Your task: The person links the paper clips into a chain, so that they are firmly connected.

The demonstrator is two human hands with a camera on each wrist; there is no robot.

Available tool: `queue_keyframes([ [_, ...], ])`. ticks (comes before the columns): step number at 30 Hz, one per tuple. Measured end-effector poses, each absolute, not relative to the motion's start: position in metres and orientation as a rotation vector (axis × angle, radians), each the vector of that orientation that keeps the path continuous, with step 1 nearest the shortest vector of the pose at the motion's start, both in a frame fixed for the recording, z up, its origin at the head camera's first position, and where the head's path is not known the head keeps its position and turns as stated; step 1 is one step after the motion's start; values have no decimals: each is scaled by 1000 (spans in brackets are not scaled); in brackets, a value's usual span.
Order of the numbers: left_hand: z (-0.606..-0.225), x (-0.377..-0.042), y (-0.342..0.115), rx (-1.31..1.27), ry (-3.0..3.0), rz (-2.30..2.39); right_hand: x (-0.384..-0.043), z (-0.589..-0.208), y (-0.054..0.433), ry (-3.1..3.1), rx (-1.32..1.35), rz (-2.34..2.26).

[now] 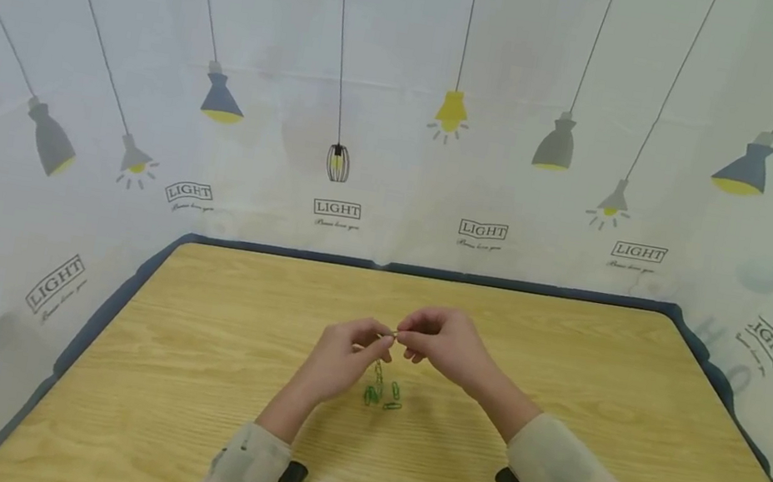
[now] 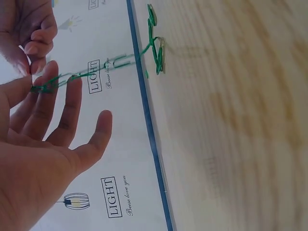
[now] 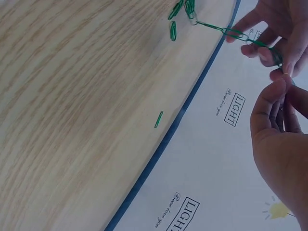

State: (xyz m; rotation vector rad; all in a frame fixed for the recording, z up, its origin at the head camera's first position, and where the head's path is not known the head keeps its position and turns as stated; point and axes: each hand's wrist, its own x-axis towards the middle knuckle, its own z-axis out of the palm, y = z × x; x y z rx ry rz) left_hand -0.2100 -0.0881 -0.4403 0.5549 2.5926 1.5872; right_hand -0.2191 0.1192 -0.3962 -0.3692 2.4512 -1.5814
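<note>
A chain of green paper clips (image 2: pixel 113 64) hangs from the left hand (image 1: pixel 336 359), which pinches its upper end between thumb and forefinger. In the left wrist view the other fingers spread loosely beside the chain. Its lower end reaches down to a small heap of green clips (image 1: pixel 372 395) on the table. The right hand (image 1: pixel 452 346) meets the left fingertip to fingertip, pinching a small paper clip (image 1: pixel 395 333) at the chain's top. Fingers hide most of that clip.
Loose green paper clips lie by the heap, one lengthwise (image 1: pixel 396 390) and one crosswise (image 1: pixel 392 406). The wooden table (image 1: pixel 183 377) has a dark blue edge (image 1: pixel 279 250) against a white wall covering (image 1: pixel 416 52) printed with lamps.
</note>
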Motion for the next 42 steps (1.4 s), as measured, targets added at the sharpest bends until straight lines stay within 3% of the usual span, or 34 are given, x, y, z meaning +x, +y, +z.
queue_keyframes([
  [42, -440, -211, -95, 414, 2244, 1812, -221, -405, 114, 2441, -314, -1615],
])
